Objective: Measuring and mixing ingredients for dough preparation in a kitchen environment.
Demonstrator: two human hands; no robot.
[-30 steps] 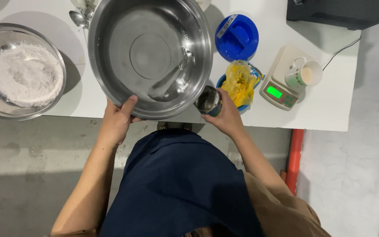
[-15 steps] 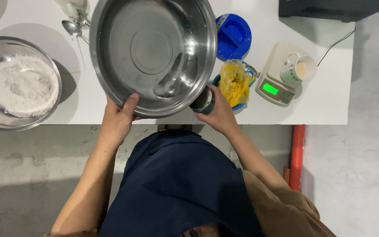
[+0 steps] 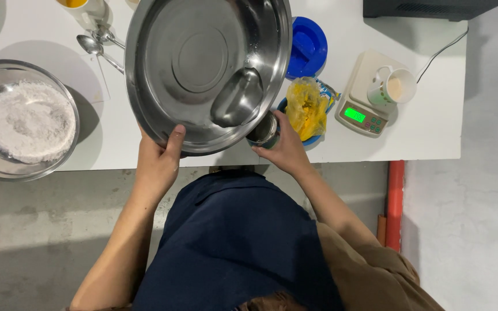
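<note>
Against right hand (image 3: 286, 151), small tin (image 3: 263, 131)

You have two metal bowls on the white table (image 3: 433, 132): one large steel bowl (image 3: 203, 63) that is empty, and one smaller bowl of white powder (image 3: 27, 121). You can count two spoons (image 3: 96, 49) lying side by side near the top left. There is one small open tin can (image 3: 263, 131), one yellow plastic bag (image 3: 305, 106), one blue lid (image 3: 308, 46) and one blue dish under the bag. You have one kitchen scale (image 3: 364, 106) with one cup (image 3: 396, 87) standing on it, and one more cup with a yellow filling (image 3: 82, 7) at the top edge. One dark box (image 3: 422, 7) sits at the top right. Two hands are yours: one left hand (image 3: 159, 161), one right hand (image 3: 283, 151)
</note>
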